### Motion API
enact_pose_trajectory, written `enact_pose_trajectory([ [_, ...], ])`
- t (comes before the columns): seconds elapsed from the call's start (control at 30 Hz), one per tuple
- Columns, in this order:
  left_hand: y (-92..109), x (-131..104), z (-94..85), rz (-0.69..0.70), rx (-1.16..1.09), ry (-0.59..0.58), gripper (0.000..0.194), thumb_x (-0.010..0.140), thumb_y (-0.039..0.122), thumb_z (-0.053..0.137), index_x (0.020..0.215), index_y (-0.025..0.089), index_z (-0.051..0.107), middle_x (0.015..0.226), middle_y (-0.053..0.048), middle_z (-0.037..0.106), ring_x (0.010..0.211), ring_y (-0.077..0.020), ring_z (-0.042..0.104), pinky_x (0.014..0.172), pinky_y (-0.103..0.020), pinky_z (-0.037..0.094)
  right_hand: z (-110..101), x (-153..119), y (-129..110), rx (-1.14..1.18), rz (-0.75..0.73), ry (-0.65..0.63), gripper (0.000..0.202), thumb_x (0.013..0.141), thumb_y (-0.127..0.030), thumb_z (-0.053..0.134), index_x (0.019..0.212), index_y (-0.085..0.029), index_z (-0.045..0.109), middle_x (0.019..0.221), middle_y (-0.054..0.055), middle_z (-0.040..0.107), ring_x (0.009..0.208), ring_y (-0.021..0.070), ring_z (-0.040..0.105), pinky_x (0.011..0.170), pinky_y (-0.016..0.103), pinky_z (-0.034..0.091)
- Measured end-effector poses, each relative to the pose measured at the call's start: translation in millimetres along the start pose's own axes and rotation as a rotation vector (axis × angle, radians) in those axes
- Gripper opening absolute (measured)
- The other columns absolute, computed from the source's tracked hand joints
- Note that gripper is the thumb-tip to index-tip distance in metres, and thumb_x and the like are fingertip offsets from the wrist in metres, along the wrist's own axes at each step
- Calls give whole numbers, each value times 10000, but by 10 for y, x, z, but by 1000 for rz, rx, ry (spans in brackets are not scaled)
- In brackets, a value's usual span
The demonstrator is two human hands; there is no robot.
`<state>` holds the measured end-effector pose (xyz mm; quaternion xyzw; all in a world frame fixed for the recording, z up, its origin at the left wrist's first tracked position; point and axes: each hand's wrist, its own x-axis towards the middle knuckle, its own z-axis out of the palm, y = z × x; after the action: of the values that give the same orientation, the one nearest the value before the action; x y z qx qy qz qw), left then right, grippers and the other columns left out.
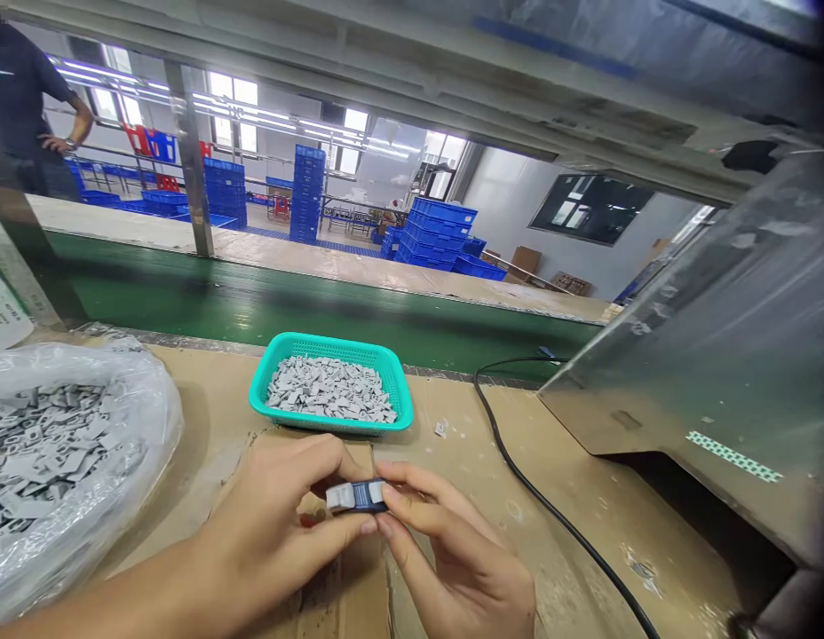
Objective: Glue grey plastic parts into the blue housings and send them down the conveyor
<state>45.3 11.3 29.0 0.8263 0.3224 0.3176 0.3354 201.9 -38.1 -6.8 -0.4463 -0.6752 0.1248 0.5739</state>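
Note:
Between both hands, above a piece of cardboard [345, 586], is a small dark blue block [362, 496] with light grey pieces at its left end and on its right part. My left hand [285, 510] grips it from the left, thumb below and fingers behind. On the right side, my right hand [445, 541] pinches the block, its thumb and fingertips close to the grey piece. Just beyond the hands sits a turquoise basket [332, 424] holding a heap of small grey pieces [328, 388]. To the left, a clear plastic bag [162, 417] lies open around many similar grey pieces [45, 444].
A black cable [518, 466] curves over the table to the right. One loose grey piece [439, 429] lies right of the basket. A metal housing [711, 355] stands at the right. Behind the green belt [252, 306], a person [32, 115] stands at the far left.

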Motion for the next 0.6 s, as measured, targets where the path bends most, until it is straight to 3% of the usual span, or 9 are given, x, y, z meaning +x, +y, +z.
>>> enact_pose_trajectory([
  [0.2, 60, -52, 6, 183, 129, 98, 84, 743, 167, 515, 662, 171, 497, 613, 17, 555, 543, -90, 501, 489, -162, 370, 6, 52, -74, -177, -283, 48, 349, 646, 96, 548, 864, -164, 627, 845, 71, 648, 814, 182, 605, 727, 317, 523],
  [0.37, 38, -81, 18, 160, 109, 121, 87, 752, 171, 497, 665, 172, 501, 621, 12, 551, 551, -97, 497, 505, -182, 365, 65, 82, -131, -298, -421, 75, 340, 630, 127, 535, 839, -128, 618, 785, 87, 635, 770, 173, 596, 674, 295, 531],
  [0.5, -14, -40, 2, 34, -132, 154, 44, 735, 222, 550, 722, 181, 557, 660, 20, 566, 607, -101, 510, 561, -192, 377, 98, 153, -129, -218, -347, 22, 352, 658, 105, 524, 901, -138, 603, 863, 93, 619, 832, 173, 587, 724, 303, 520],
  [0.6, -71, 44, -27, -168, -602, 234, 89, 683, 227, 622, 754, 187, 586, 706, 21, 577, 692, -105, 523, 627, -190, 402, 132, 298, -140, -189, -258, -72, 316, 692, 50, 531, 931, -143, 606, 968, 104, 599, 893, 173, 576, 779, 296, 500],
])
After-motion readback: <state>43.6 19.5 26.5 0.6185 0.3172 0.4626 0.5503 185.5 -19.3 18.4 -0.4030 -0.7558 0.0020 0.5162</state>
